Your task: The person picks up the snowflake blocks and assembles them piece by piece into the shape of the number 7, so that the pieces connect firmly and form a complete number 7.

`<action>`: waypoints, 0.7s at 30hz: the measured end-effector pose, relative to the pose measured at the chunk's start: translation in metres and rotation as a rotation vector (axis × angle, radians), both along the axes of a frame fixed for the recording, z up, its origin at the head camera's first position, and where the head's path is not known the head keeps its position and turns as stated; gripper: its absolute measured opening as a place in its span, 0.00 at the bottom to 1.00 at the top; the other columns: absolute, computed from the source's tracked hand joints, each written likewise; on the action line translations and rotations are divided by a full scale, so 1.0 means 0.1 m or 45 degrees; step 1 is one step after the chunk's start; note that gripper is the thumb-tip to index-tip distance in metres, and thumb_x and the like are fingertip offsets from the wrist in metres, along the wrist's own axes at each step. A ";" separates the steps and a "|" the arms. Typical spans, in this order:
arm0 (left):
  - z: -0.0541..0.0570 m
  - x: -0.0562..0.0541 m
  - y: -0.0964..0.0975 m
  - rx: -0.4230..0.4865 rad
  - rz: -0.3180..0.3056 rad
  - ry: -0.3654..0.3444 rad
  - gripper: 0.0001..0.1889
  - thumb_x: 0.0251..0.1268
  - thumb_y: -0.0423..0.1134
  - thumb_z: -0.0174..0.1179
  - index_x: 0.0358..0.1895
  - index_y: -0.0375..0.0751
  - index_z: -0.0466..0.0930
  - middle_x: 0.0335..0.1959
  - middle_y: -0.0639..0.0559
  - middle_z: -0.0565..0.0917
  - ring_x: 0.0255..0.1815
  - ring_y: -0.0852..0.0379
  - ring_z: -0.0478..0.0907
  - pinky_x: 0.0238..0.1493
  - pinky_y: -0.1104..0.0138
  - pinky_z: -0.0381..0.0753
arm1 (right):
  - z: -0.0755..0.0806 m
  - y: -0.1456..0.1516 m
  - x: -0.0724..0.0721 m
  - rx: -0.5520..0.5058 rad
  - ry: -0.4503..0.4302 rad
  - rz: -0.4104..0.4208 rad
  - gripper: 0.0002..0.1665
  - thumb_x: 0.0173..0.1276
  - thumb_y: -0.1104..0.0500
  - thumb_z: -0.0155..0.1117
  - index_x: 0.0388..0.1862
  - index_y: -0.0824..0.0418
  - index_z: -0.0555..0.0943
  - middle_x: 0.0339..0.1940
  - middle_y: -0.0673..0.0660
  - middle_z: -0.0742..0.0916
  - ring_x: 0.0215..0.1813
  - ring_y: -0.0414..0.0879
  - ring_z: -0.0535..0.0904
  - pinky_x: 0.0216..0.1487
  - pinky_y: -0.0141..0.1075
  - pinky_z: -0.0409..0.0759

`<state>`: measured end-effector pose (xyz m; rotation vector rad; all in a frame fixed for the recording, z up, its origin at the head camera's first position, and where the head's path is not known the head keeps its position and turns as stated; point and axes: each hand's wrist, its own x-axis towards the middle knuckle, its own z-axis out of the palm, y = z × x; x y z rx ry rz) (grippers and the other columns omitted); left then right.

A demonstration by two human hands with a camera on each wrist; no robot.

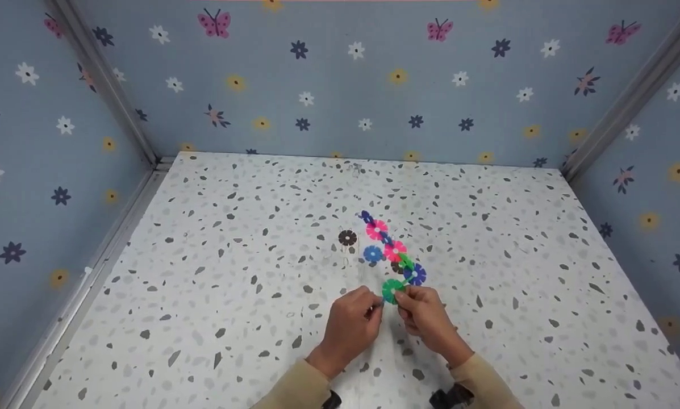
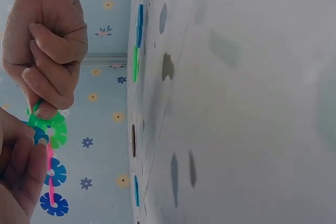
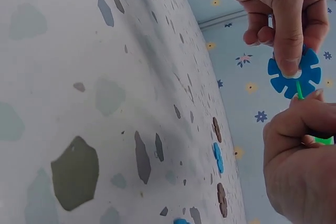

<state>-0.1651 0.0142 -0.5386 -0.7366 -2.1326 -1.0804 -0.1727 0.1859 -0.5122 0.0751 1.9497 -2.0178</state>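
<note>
My left hand [image 1: 351, 321] pinches a blue notched plastic disc [image 3: 313, 74]; little of this disc shows in the head view. Close beside it, my right hand [image 1: 430, 318] pinches a green notched disc [image 1: 392, 291] between thumb and fingers. The blue disc meets the green one's edge in the right wrist view. From the green disc a chain of interlocked discs runs away to the upper left, with a dark blue disc [image 1: 415, 274], pink discs [image 1: 395, 250] and a dark blue end disc [image 1: 366, 216]. Fingers hide part of both held discs.
Loose on the speckled white table [image 1: 232, 272] lie a brown disc [image 1: 347, 237], a blue disc [image 1: 372, 254] and another brown disc [image 1: 396, 267] partly behind the chain. Patterned panels [image 1: 340, 85] stand at the back and both sides.
</note>
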 end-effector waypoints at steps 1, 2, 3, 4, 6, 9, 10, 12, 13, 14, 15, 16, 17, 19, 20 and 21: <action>0.00 -0.01 0.01 0.013 -0.012 0.002 0.09 0.50 0.22 0.67 0.27 0.39 0.79 0.21 0.54 0.74 0.20 0.63 0.71 0.24 0.75 0.72 | 0.00 0.00 0.00 0.002 0.003 -0.003 0.16 0.77 0.59 0.55 0.26 0.63 0.71 0.17 0.52 0.71 0.15 0.39 0.56 0.14 0.30 0.54; 0.00 -0.02 0.01 0.030 -0.025 0.002 0.10 0.50 0.21 0.67 0.27 0.39 0.79 0.21 0.54 0.74 0.20 0.63 0.71 0.24 0.76 0.72 | 0.00 0.00 -0.01 -0.001 0.006 -0.007 0.16 0.77 0.60 0.55 0.26 0.63 0.71 0.17 0.52 0.71 0.15 0.39 0.55 0.14 0.30 0.54; 0.01 -0.03 0.02 0.051 -0.039 -0.001 0.10 0.50 0.20 0.67 0.27 0.39 0.79 0.21 0.54 0.74 0.21 0.63 0.72 0.24 0.76 0.72 | 0.00 0.01 -0.01 -0.001 0.010 -0.012 0.16 0.77 0.60 0.54 0.26 0.63 0.71 0.17 0.52 0.70 0.15 0.39 0.55 0.14 0.30 0.54; 0.01 -0.05 0.03 0.068 -0.053 -0.005 0.11 0.49 0.20 0.67 0.26 0.39 0.78 0.20 0.54 0.74 0.20 0.63 0.71 0.24 0.76 0.71 | 0.00 0.01 -0.01 0.003 0.017 -0.015 0.16 0.77 0.60 0.54 0.26 0.63 0.71 0.16 0.52 0.70 0.14 0.39 0.55 0.14 0.30 0.54; 0.01 -0.08 0.04 0.099 -0.086 -0.018 0.12 0.49 0.19 0.66 0.25 0.39 0.77 0.20 0.54 0.74 0.20 0.64 0.71 0.24 0.77 0.70 | -0.01 0.02 -0.02 0.008 0.027 -0.022 0.16 0.77 0.60 0.53 0.26 0.63 0.71 0.16 0.52 0.70 0.14 0.39 0.55 0.13 0.30 0.54; 0.00 -0.12 0.07 0.137 -0.125 -0.032 0.13 0.48 0.17 0.65 0.24 0.39 0.77 0.20 0.54 0.74 0.20 0.64 0.70 0.23 0.78 0.69 | -0.01 0.05 -0.03 0.015 0.031 -0.031 0.16 0.78 0.60 0.52 0.27 0.63 0.71 0.16 0.51 0.69 0.14 0.40 0.55 0.13 0.30 0.54; 0.00 -0.13 0.08 0.134 -0.132 -0.038 0.13 0.48 0.17 0.65 0.24 0.39 0.77 0.20 0.53 0.74 0.19 0.63 0.70 0.23 0.77 0.68 | -0.01 0.07 -0.04 0.022 0.030 -0.031 0.16 0.78 0.60 0.52 0.27 0.63 0.71 0.16 0.51 0.69 0.14 0.40 0.55 0.13 0.30 0.55; 0.01 -0.15 0.10 0.137 -0.132 -0.050 0.12 0.49 0.18 0.65 0.25 0.39 0.78 0.20 0.53 0.75 0.20 0.63 0.71 0.23 0.78 0.69 | -0.01 0.10 -0.05 0.026 0.022 -0.038 0.15 0.78 0.59 0.52 0.28 0.63 0.71 0.16 0.51 0.69 0.14 0.40 0.55 0.13 0.30 0.55; 0.01 -0.16 0.12 0.135 -0.129 -0.060 0.11 0.50 0.19 0.66 0.25 0.39 0.79 0.20 0.53 0.75 0.20 0.63 0.72 0.24 0.78 0.70 | 0.00 0.12 -0.05 0.031 0.021 -0.040 0.15 0.78 0.59 0.52 0.29 0.63 0.71 0.17 0.51 0.69 0.14 0.40 0.56 0.14 0.30 0.56; 0.02 -0.16 0.13 0.133 -0.126 -0.071 0.10 0.51 0.20 0.66 0.26 0.39 0.80 0.20 0.53 0.76 0.21 0.63 0.72 0.24 0.78 0.71 | 0.00 0.14 -0.06 0.036 0.020 -0.044 0.14 0.78 0.59 0.52 0.30 0.63 0.71 0.17 0.52 0.69 0.15 0.41 0.56 0.14 0.30 0.56; 0.03 -0.16 0.15 0.127 -0.124 -0.086 0.09 0.52 0.21 0.66 0.27 0.39 0.81 0.21 0.53 0.76 0.21 0.63 0.73 0.25 0.78 0.72 | 0.01 0.17 -0.06 0.039 0.021 -0.042 0.14 0.78 0.58 0.52 0.30 0.63 0.71 0.17 0.52 0.69 0.15 0.41 0.57 0.14 0.30 0.57; 0.03 -0.16 0.16 0.125 -0.119 -0.099 0.09 0.53 0.21 0.67 0.27 0.39 0.82 0.21 0.53 0.77 0.22 0.63 0.74 0.26 0.78 0.73 | 0.01 0.19 -0.06 0.033 0.023 -0.038 0.14 0.78 0.58 0.52 0.31 0.63 0.71 0.18 0.52 0.69 0.15 0.41 0.57 0.14 0.30 0.57; 0.04 -0.16 0.18 0.124 -0.113 -0.115 0.08 0.54 0.22 0.67 0.28 0.39 0.82 0.22 0.53 0.77 0.23 0.63 0.74 0.26 0.78 0.73 | 0.02 0.21 -0.07 0.025 0.023 -0.036 0.14 0.78 0.58 0.53 0.32 0.63 0.71 0.18 0.52 0.70 0.15 0.41 0.57 0.14 0.30 0.57; 0.07 -0.16 0.21 0.114 -0.100 -0.165 0.07 0.55 0.23 0.67 0.29 0.39 0.82 0.23 0.53 0.78 0.24 0.64 0.75 0.27 0.77 0.75 | 0.03 0.25 -0.08 0.001 0.026 -0.033 0.14 0.78 0.57 0.53 0.32 0.63 0.71 0.19 0.53 0.71 0.15 0.41 0.58 0.14 0.30 0.57; 0.08 -0.16 0.23 0.105 -0.089 -0.206 0.07 0.55 0.24 0.67 0.30 0.39 0.82 0.25 0.53 0.78 0.25 0.64 0.75 0.28 0.77 0.75 | 0.03 0.27 -0.08 -0.010 0.030 -0.031 0.14 0.78 0.57 0.53 0.32 0.63 0.70 0.19 0.53 0.71 0.15 0.40 0.58 0.14 0.30 0.57; 0.09 -0.16 0.25 0.091 -0.063 -0.259 0.07 0.55 0.24 0.67 0.32 0.39 0.81 0.26 0.53 0.78 0.26 0.64 0.75 0.28 0.76 0.75 | 0.03 0.29 -0.09 -0.016 0.035 -0.033 0.14 0.78 0.57 0.53 0.32 0.63 0.70 0.19 0.53 0.71 0.15 0.40 0.58 0.14 0.30 0.57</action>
